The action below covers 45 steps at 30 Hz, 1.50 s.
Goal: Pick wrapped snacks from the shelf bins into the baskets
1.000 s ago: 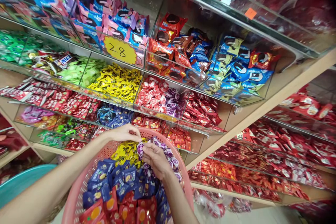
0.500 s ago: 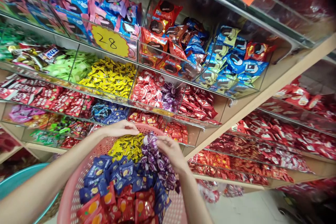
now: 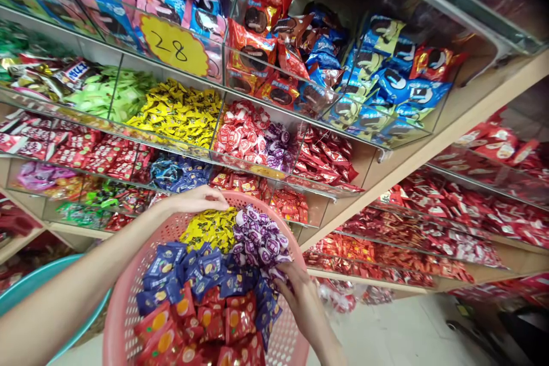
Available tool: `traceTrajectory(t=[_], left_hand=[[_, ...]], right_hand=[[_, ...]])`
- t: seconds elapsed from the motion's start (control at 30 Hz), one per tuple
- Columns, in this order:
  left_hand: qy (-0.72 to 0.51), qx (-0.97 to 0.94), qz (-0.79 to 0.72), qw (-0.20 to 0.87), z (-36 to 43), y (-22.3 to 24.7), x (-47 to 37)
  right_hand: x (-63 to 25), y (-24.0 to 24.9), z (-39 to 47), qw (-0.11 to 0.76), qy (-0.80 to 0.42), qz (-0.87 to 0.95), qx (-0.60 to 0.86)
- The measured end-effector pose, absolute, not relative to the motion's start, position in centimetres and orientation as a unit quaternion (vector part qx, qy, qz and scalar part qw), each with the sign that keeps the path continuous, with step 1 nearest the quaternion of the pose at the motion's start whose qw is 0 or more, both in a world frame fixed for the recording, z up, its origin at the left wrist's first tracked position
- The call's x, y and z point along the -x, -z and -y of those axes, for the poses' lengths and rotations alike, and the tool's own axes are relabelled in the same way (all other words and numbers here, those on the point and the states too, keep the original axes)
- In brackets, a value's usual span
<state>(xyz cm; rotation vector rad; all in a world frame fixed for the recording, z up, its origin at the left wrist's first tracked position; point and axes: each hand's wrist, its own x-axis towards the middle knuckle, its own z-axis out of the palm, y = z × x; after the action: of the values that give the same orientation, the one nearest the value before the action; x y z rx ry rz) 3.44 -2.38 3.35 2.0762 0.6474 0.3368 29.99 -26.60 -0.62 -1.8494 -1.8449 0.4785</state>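
Observation:
A pink perforated plastic basket [image 3: 116, 303] holds wrapped candies in separate heaps. My left hand [image 3: 201, 199] is closed over its far rim. My right hand [image 3: 302, 294] is inside the right side, fingertips touching the lower edge of the purple-and-white wrapped candies [image 3: 261, 237], with thumb and fingers apart. Left of that heap are yellow-wrapped candies [image 3: 208, 229]. Dark blue packets [image 3: 206, 271] spread across the middle, and red packets with an orange fruit print [image 3: 214, 320] lie nearest me.
Ahead stands a tiered shelf with clear bins of yellow candies [image 3: 175, 111], red-and-white candies [image 3: 242, 131] and cookie packs [image 3: 257, 57]. A yellow "28" tag [image 3: 174, 46] hangs in front. A teal tub [image 3: 72, 266] sits at lower left. More red-packet shelves [image 3: 450, 217] run along the right.
My right hand has moved down and toward me from the top of the purple candies to their lower edge. The purple heap looks more spread out. My left hand stays on the rim.

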Motion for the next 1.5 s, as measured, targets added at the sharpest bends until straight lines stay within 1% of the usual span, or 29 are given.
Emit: traceTrajectory(t=[0.1, 0.27, 0.43, 0.67, 0.77, 0.83, 0.9, 1.0, 1.03, 1.1, 1.17, 1.23, 1.5], left_hand=[[-0.134, -0.837, -0.275, 0.454, 2.3, -3.3, -3.4], [-0.131, -0.834, -0.278, 0.459, 2.3, -3.2, -3.4], [-0.138, -0.837, -0.269, 0.457, 2.5, -3.7, -3.6], [-0.147, -0.834, -0.27, 0.458, 2.7, -3.8, -3.6], [-0.146, -0.835, -0.275, 0.454, 2.5, -3.5, -3.5], [-0.144, -0.837, -0.283, 0.446, 2.4, -3.2, -3.5], [-0.144, -0.837, -0.287, 0.444, 2.3, -3.1, -3.5], [-0.151, -0.833, -0.292, 0.445, 2.3, -3.0, -3.5], [-0.155, -0.833, -0.295, 0.442, 2.4, -3.0, -3.5], [-0.163, -0.832, -0.302, 0.435, 2.5, -3.0, -3.5], [-0.169, -0.831, -0.307, 0.431, 2.6, -3.0, -3.5], [-0.173, -0.831, -0.306, 0.43, 2.7, -3.0, -3.6], [-0.191, -0.828, -0.305, 0.429, 3.3, -3.5, -3.5]], right_hand=[[-29.4, 1.1, 26.2, 0.192, -0.13, 0.708, 0.667], [-28.9, 2.1, 25.4, 0.144, -0.059, 0.74, 0.655], [-28.9, 3.0, 25.0, 0.136, -0.054, 0.739, 0.657], [-29.2, 3.1, 25.2, 0.155, -0.057, 0.727, 0.667], [-29.6, 2.4, 25.5, 0.176, -0.072, 0.706, 0.682], [-30.3, 2.0, 25.7, 0.212, -0.08, 0.68, 0.698], [-31.3, 2.2, 26.2, 0.277, -0.073, 0.642, 0.711], [-32.8, 3.7, 27.4, 0.409, -0.062, 0.54, 0.733], [-33.1, 4.4, 27.9, 0.446, -0.08, 0.492, 0.743], [-33.3, 5.6, 29.3, 0.494, -0.185, 0.393, 0.753], [-32.9, 6.1, 30.7, 0.481, -0.309, 0.347, 0.744], [-32.2, 5.9, 31.9, 0.447, -0.387, 0.353, 0.725], [-30.0, 3.6, 33.6, 0.399, -0.461, 0.376, 0.698]])
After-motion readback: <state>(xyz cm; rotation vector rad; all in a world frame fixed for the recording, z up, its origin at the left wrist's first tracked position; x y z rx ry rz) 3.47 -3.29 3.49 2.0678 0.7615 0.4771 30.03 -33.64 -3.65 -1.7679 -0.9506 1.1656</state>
